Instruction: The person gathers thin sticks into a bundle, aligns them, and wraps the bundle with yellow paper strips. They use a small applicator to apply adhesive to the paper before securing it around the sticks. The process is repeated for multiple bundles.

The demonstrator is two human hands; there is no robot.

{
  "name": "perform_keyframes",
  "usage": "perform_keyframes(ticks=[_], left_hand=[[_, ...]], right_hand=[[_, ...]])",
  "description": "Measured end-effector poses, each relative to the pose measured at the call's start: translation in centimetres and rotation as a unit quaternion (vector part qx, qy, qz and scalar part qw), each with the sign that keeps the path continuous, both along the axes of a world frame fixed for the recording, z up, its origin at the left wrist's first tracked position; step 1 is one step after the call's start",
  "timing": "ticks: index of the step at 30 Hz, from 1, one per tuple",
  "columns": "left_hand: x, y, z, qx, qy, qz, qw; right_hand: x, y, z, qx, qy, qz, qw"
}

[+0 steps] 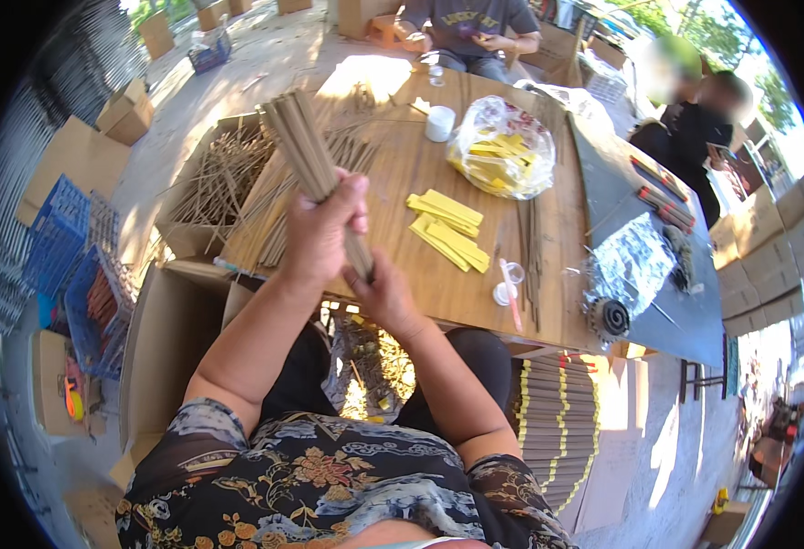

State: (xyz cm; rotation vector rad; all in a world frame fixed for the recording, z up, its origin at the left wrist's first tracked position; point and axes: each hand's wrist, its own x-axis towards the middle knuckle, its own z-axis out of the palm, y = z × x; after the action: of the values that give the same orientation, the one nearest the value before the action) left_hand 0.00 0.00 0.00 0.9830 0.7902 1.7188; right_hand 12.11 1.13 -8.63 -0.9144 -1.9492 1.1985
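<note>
My left hand point(321, 227) is wrapped round a bundle of thin brown incense sticks point(301, 137), which it holds tilted above the near left part of the wooden table. At the bundle's lower end my right hand point(385, 295) has its fingers closed on the sticks. Loose brown sticks point(278, 220) lie on the table behind and left of my hands. To the right are flat yellow paper strips point(447, 229) in small stacks. More of these strips fill a clear plastic bag point(502, 151).
A carton point(202, 233) full of loose sticks stands left of the table. A white jar point(439, 123) and a small lidded cup point(502, 293) stand on the table. Bundles with yellow bands point(557, 421) lie below right. One person point(475, 37) sits opposite; another point(695, 137) is at far right.
</note>
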Motion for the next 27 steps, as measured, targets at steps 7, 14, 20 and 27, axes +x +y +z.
perform_keyframes(ticks=[7,14,20,27], left_hand=[[-1.9,-0.8,-2.3,-0.103,-0.133,-0.083,0.982],[-2.6,-1.0,-3.1,-0.12,-0.151,0.012,0.981],[-3.8,-1.8,-5.6,-0.181,-0.24,-0.021,0.954],[-6.4,-1.9,-6.5,-0.146,-0.304,-0.08,0.938]], right_hand=[[0.7,-4.4,1.9,-0.329,0.172,0.199,0.907],[-1.2,-5.1,1.0,-0.101,0.018,0.051,0.993],[-2.0,-5.5,0.8,-0.153,-0.1,0.039,0.982],[-4.6,-4.1,1.1,-0.19,-0.104,0.071,0.974]])
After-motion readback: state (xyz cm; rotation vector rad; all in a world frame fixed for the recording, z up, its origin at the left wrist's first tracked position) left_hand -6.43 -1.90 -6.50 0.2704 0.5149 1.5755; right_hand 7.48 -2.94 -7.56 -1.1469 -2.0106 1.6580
